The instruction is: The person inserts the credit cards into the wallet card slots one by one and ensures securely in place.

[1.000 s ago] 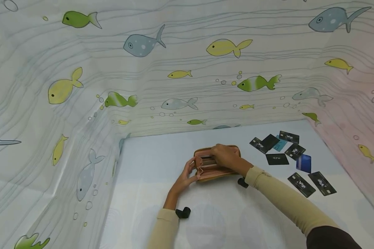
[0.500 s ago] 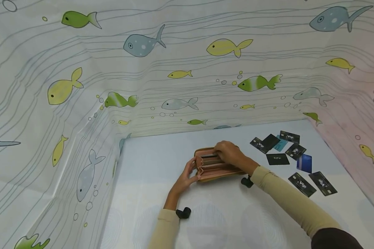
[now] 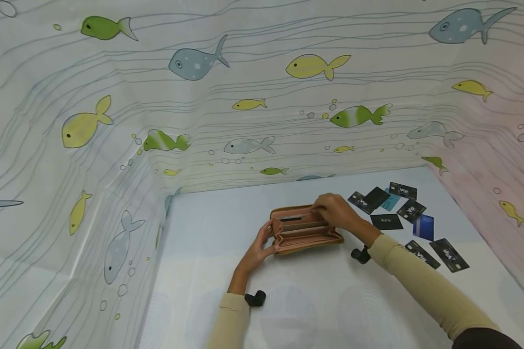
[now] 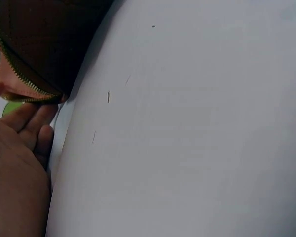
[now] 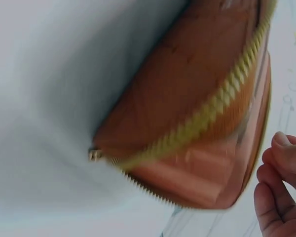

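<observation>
An unzipped wallet [image 3: 307,240] with a pink lining and folded side gussets lies spread on the white table. A dark card edge [image 3: 290,218] shows in its far slot. My left hand [image 3: 255,252] grips the wallet's left end, thumb at the near side and fingers behind; the left wrist view shows its fingers [image 4: 37,118] under the zipped corner. At the far right corner is my right hand [image 3: 338,212]. In the right wrist view its fingers [image 5: 269,205] are loosely bent beside the wallet's edge, with nothing visible between them. A brass zipper [image 5: 207,121] borders the wallet there.
Several black cards [image 3: 386,222], some marked VIP, lie scattered to the right of the wallet. Among them are a blue card [image 3: 424,228] and a teal card [image 3: 391,201], partly covered. A fish-patterned sheet [image 3: 244,121] rises behind and beside the table.
My right hand has slid right along the wallet's far edge, from over its middle to the far right corner, uncovering the slots. The left hand keeps its place.
</observation>
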`<state>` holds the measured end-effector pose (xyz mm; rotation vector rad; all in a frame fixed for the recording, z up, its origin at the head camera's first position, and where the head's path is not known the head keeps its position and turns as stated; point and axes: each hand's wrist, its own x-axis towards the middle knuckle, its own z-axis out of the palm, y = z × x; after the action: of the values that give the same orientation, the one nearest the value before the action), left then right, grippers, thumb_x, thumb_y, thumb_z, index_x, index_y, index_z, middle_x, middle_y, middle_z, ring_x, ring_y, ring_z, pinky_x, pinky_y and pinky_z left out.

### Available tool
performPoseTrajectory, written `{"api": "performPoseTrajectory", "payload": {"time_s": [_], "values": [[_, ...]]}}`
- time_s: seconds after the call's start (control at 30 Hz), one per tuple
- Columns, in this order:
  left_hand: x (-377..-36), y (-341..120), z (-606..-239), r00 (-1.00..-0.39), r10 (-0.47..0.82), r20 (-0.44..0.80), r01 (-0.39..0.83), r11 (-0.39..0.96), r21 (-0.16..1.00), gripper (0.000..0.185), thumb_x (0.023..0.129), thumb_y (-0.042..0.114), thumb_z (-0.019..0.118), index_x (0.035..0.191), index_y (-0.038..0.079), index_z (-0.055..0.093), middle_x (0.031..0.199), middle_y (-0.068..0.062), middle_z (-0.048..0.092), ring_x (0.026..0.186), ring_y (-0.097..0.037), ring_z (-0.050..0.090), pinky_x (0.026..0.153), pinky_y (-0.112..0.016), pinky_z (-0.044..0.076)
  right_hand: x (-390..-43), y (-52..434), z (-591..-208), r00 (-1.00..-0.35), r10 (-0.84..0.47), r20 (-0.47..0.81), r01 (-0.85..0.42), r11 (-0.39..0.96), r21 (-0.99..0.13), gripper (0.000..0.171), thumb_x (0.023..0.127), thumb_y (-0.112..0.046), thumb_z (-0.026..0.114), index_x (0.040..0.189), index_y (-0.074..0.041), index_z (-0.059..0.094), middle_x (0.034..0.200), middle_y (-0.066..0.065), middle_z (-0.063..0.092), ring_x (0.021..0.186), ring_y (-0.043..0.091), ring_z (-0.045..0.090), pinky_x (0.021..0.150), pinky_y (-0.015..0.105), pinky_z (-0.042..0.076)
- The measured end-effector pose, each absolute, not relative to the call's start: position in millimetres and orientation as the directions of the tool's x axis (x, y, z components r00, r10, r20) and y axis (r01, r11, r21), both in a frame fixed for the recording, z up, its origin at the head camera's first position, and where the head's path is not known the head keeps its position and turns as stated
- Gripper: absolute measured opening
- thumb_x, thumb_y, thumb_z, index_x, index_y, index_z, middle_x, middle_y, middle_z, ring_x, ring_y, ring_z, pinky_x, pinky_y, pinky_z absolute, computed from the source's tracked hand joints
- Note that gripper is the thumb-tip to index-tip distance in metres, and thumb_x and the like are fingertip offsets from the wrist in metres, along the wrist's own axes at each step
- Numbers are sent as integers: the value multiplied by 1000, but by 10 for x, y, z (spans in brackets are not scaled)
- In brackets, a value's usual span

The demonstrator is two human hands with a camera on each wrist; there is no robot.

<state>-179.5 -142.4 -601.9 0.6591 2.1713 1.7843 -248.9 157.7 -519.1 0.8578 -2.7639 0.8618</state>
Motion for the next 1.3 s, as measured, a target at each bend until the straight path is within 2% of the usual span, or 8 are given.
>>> {"api": "performPoseTrajectory", "payload": {"time_s": [0.17, 0.33, 0.53, 0.7, 0.87, 0.97, 1.1, 1.3], "values": [[-1838, -1420, -6193, -879, 470, 86, 175, 150, 973, 81, 97, 4, 57, 162, 13, 10, 165, -19, 19, 151, -41, 22, 118, -68, 16, -2471, 1799, -5149, -847, -453, 278, -529, 673, -517, 12, 90, 2, 70, 94, -4, 78, 89, 8, 74, 84, 24, 68, 72, 41, 57], [-1824, -1424, -6223, -897, 436, 76, 155, 149, 977, 81, 96, 16, 62, 161, 21, 15, 165, -14, 24, 151, -36, 26, 118, -65, 19, -2454, 1980, -5139, -854, -428, 296, -521, 699, -491, 11, 90, 3, 69, 94, -3, 78, 87, 8, 73, 78, 20, 67, 66, 35, 54], [-1822, -1431, -6247, -885, 449, 126, 222, 170, 960, 80, 98, 22, 61, 162, 19, 13, 164, -19, 24, 148, -38, 32, 113, -65, 25, -2377, 2188, -5177, -892, -357, 279, -452, 741, -496, 10, 92, -3, 69, 101, -3, 75, 89, 6, 70, 81, 18, 64, 70, 37, 55], [-1825, -1423, -6240, -888, 447, 111, 195, 147, 970, 80, 98, 17, 61, 162, 20, 13, 165, -19, 23, 149, -41, 29, 116, -68, 20, -2320, 2414, -5275, -917, -297, 266, -396, 761, -513, 15, 96, -10, 67, 107, -3, 73, 94, 9, 70, 84, 21, 64, 72, 39, 55], [-1824, -1421, -6207, -887, 451, 99, 179, 140, 974, 79, 98, 11, 60, 162, 19, 13, 166, -16, 19, 150, -40, 26, 117, -67, 18, -2194, 2681, -5371, -960, -201, 195, -278, 778, -564, 33, 98, -16, 65, 126, 1, 63, 112, 19, 64, 95, 32, 65, 76, 46, 57], [-1818, -1437, -6205, -893, 441, 92, 170, 142, 975, 80, 97, 13, 61, 161, 21, 14, 165, -15, 23, 150, -38, 27, 118, -66, 19, -2090, 2856, -5389, -976, -155, 150, -214, 777, -592, 43, 98, -18, 65, 135, 3, 55, 118, 24, 59, 99, 38, 65, 76, 49, 58], [-1820, -1453, -6222, -895, 439, 79, 158, 146, 977, 79, 96, 15, 62, 161, 22, 16, 163, -14, 28, 150, -37, 29, 117, -66, 20, -1941, 3105, -5395, -986, -99, 132, -160, 776, -610, 47, 98, -19, 65, 137, 5, 52, 118, 28, 57, 101, 44, 64, 74, 49, 58], [-1835, -1442, -6226, -892, 446, 76, 162, 158, 974, 79, 98, 10, 60, 162, 19, 14, 163, -17, 28, 149, -38, 29, 116, -67, 21, -1794, 3427, -5381, -987, -22, 158, -112, 800, -590, 45, 96, -15, 68, 131, 8, 54, 112, 29, 59, 98, 44, 61, 72, 46, 54]]}}
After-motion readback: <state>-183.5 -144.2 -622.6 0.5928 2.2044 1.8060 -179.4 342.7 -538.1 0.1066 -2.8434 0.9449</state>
